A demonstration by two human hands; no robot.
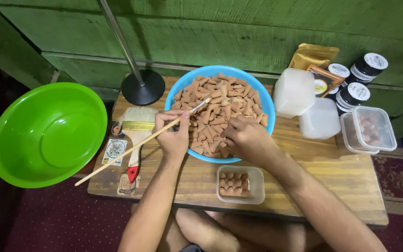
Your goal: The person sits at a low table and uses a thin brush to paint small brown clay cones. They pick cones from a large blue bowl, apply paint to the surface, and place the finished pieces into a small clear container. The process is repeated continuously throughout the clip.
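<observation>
Left hand (173,135) fingers pinch a thin wooden stick (141,143); right hand (244,137) fingers close among brown incense cones (220,112) at the blue bowl's (262,100) five o'clock. Best lift cones gently toward the small box (257,186) at six o'clock on the counter (332,172).

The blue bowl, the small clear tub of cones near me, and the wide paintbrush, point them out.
blue bowl (201,73), head view, bare upper-left rim.
small clear tub (259,184), head view, right wall.
wide paintbrush (138,115), head view, pale bristles.
</observation>
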